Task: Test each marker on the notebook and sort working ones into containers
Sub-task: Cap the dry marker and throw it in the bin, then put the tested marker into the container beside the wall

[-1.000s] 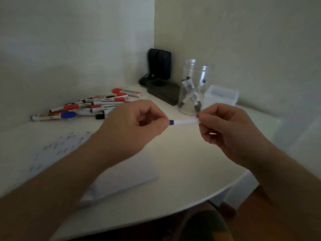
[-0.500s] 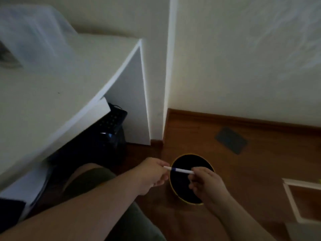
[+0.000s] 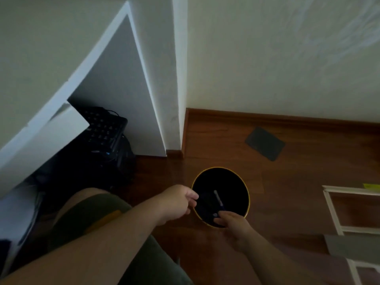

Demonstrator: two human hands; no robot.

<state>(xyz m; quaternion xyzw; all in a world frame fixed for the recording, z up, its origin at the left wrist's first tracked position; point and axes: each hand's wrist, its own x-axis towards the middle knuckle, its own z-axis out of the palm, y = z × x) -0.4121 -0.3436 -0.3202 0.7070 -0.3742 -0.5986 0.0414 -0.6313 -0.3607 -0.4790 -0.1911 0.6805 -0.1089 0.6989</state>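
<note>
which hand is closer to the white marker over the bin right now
Right. The right hand has its fingertips at the near, blue-tipped end of the marker, over the bin's near rim. The left hand sits at the bin's left rim, clearly apart from the marker.

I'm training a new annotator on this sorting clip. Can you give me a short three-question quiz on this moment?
1. True or false: the white marker with a blue end is over the opening of the round black bin with a yellow rim.
2. Which hand is at the marker's blue end?
A. left hand
B. right hand
C. neither
3. Fill in: the bin stands on the ____ floor.

Key:
1. True.
2. B. The right hand's fingers are at the blue end; the left hand is beside the rim, off the marker.
3. Wooden.
</note>
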